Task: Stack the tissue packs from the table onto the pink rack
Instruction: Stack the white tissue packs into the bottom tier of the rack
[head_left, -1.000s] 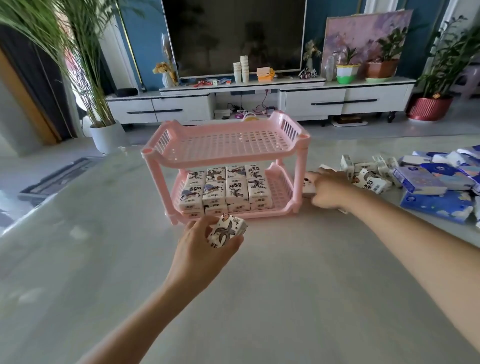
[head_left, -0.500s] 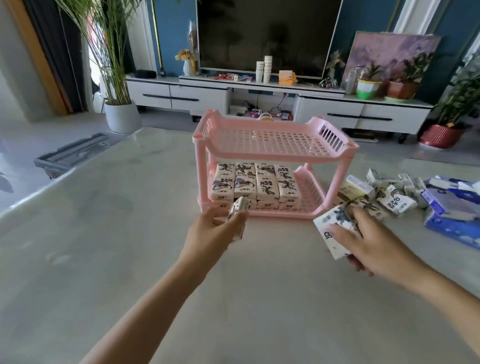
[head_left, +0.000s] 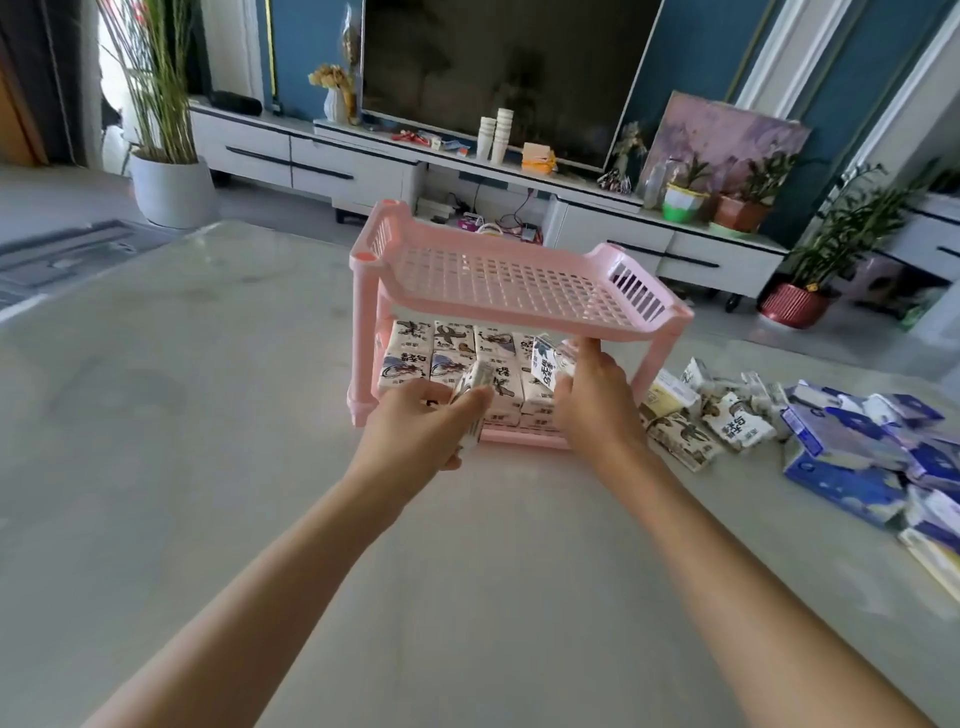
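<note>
The pink rack (head_left: 524, 317) has two tiers and stands on the table in front of me. Its top tier holds nothing. Several white printed tissue packs (head_left: 410, 351) lie in rows on its lower tier. My left hand (head_left: 415, 436) grips one white tissue pack (head_left: 475, 397) on edge at the front of the lower tier. My right hand (head_left: 597, 405) holds another white tissue pack (head_left: 545, 364) inside the lower tier, at its right side. Loose white packs (head_left: 732, 423) and blue packs (head_left: 852, 467) lie on the table to the right.
The pale marble-look table (head_left: 208, 415) stretches wide to the left and toward me. Behind it stand a white TV cabinet (head_left: 363, 171) with a large screen, potted plants and a leaning painting.
My right hand carried its pack from in front of the rack into the lower tier's right side. My left hand with its pack moved up to the rack's front. The view came closer.
</note>
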